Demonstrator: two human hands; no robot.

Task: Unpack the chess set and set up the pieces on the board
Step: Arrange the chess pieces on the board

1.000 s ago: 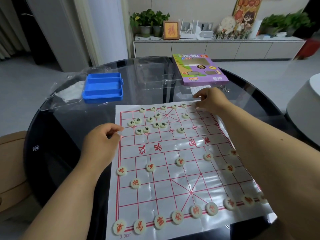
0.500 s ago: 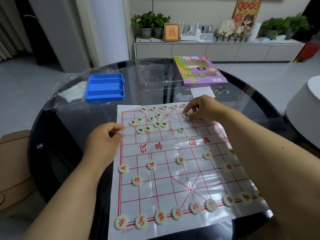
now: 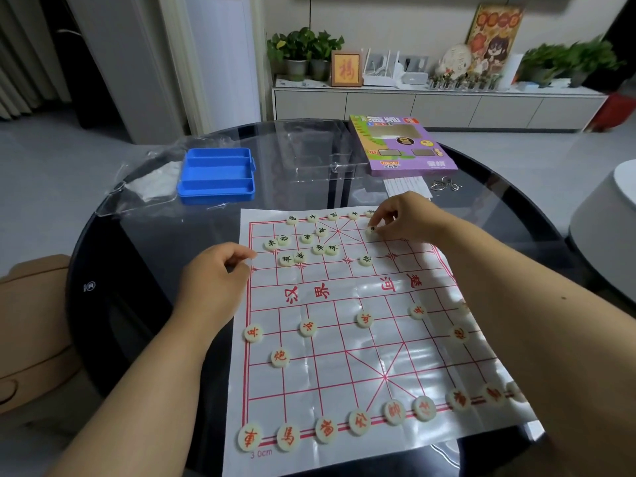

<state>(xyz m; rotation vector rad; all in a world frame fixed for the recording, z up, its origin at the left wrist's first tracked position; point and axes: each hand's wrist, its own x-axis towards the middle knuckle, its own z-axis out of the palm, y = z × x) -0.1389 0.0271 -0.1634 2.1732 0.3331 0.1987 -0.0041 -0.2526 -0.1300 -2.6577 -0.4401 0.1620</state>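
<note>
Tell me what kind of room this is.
Most likely a home living room: a low sideboard with potted plants and a framed picture, plus a round glass table holding a chess board.

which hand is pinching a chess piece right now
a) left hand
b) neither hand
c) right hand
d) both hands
c: the right hand pinches a dark-lettered piece near the far right of the board, while the left hand rests curled at the board's left edge with no piece visible in it.
</note>
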